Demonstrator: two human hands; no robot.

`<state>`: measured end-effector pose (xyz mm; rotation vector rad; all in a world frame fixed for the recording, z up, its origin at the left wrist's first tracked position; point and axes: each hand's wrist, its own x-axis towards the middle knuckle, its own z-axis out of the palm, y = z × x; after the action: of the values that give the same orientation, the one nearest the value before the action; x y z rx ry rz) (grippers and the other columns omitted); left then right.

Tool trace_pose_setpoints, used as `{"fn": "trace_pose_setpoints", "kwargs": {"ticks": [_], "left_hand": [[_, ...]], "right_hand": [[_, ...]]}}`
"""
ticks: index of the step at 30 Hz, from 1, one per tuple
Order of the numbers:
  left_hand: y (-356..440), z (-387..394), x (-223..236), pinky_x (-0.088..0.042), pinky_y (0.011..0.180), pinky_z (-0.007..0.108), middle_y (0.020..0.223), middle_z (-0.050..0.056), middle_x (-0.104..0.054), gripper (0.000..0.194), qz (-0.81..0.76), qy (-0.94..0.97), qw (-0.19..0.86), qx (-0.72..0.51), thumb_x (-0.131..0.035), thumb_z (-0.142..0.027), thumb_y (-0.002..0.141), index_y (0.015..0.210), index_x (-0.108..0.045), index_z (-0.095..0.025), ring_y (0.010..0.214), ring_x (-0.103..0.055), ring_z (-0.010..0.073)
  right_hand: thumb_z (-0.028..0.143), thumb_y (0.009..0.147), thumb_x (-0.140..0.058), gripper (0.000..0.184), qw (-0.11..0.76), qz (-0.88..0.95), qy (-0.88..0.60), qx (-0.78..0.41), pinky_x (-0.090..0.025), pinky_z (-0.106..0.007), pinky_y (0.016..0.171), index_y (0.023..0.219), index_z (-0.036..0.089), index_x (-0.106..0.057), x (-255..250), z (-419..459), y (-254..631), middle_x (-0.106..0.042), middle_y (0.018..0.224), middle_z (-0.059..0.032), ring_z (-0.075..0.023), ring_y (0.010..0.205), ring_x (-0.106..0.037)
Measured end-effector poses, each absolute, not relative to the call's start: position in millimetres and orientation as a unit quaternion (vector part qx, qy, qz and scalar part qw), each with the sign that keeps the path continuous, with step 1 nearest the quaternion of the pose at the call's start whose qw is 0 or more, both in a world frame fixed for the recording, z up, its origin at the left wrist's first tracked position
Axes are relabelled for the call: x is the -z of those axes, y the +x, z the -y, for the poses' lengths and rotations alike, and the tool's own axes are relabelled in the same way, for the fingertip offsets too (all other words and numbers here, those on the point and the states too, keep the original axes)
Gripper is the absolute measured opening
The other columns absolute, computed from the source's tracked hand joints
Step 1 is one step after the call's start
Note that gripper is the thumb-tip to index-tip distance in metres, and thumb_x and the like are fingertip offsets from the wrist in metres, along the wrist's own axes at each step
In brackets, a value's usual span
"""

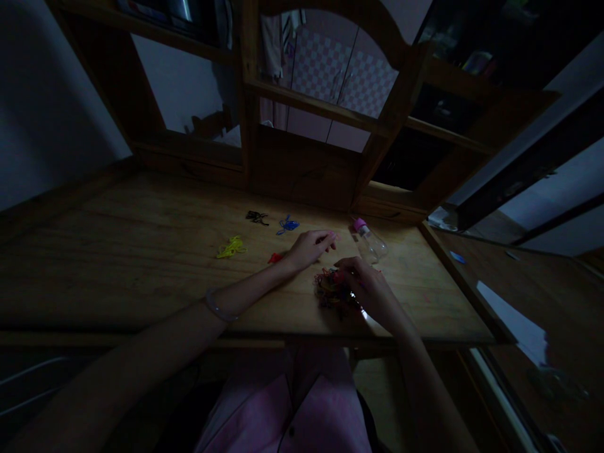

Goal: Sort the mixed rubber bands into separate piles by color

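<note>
Right hand (365,283) — fingers in mixed pile (330,292), near side of desk (165,251); grip unclear. Left hand (309,248) — fingers bent together over desk, pinching small pink piece (336,237).

Place: a room in a home, dimly lit
Furniture: a pale varnished wooden desk top (155,251) joined to a brown wooden hutch (302,170) with an arched top rail, open frames and small drawers
Through the frames: pink-and-white checkered cabinet doors (321,66) with curved handles, and light hanging cloth (272,47)
Desk items: a clear bottle with a pink cap (372,242); small heaps of thin yellow (231,247), blue (287,224) and black (256,218) loops
Right side: a brown wooden surface (509,283) with a white sheet (514,324)
Walls: plain, pale (42,107)
</note>
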<state>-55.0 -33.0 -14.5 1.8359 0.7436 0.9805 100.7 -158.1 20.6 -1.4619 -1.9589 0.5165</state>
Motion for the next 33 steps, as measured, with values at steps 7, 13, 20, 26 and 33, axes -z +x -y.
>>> {"fn": "trace_pose_setpoints", "kwargs": {"ticks": [7,13,20,26,33], "left_hand": [[-55,33,16,-0.041,0.049,0.02,0.08,0.005,-0.064,0.044,-0.31,0.729,0.468,-0.39,-0.042,-0.051,0.091,0.082,-0.067,-0.015,0.069,-0.057,0.0148],[-55,36,9,-0.039,0.049,0.02,0.071,0.002,-0.059,0.042,-0.259,0.727,0.517,-0.37,-0.048,-0.05,0.089,0.078,-0.066,-0.014,0.06,-0.052,0.0114],[-53,53,-3,-0.043,0.057,0.022,0.082,0.003,-0.063,0.036,-0.161,0.751,0.552,-0.325,-0.071,-0.046,0.074,0.092,-0.063,-0.016,0.067,-0.057,0.0119],[-53,52,2,-0.04,0.053,0.021,0.072,0.0,-0.059,0.025,-0.172,0.769,0.522,-0.328,-0.065,-0.039,0.081,0.09,-0.062,-0.016,0.06,-0.053,0.0105],[-54,49,-2,-0.043,0.059,0.023,0.077,0.002,-0.06,0.024,-0.167,0.758,0.533,-0.336,-0.066,-0.037,0.08,0.086,-0.062,-0.014,0.066,-0.055,0.0114]], "right_hand": [[0.032,0.091,-0.054,0.012,0.435,0.604,-0.513,-0.427,-0.05,-0.027,0.061,0.094,0.021,-0.054,-24,164,96,-0.066,0.076,-0.001,-0.0148,0.065,-0.062],[0.031,0.08,-0.065,0.017,0.501,0.482,-0.539,-0.475,-0.052,-0.025,0.06,0.089,0.018,-0.06,-18,156,98,-0.067,0.068,-0.0005,-0.014,0.061,-0.064],[0.037,0.073,-0.074,0.026,0.528,0.437,-0.569,-0.455,-0.056,-0.031,0.067,0.089,0.018,-0.064,-11,154,104,-0.072,0.075,-0.0037,-0.018,0.065,-0.069],[0.036,0.072,-0.076,0.027,0.55,0.387,-0.525,-0.521,-0.058,-0.035,0.079,0.087,0.015,-0.07,-8,153,103,-0.073,0.083,-0.0072,-0.0197,0.075,-0.071],[0.027,0.066,-0.082,0.026,0.564,0.366,-0.509,-0.538,-0.055,-0.031,0.088,0.088,0.016,-0.074,-9,153,100,-0.074,0.088,-0.0051,-0.0173,0.083,-0.07]]}}
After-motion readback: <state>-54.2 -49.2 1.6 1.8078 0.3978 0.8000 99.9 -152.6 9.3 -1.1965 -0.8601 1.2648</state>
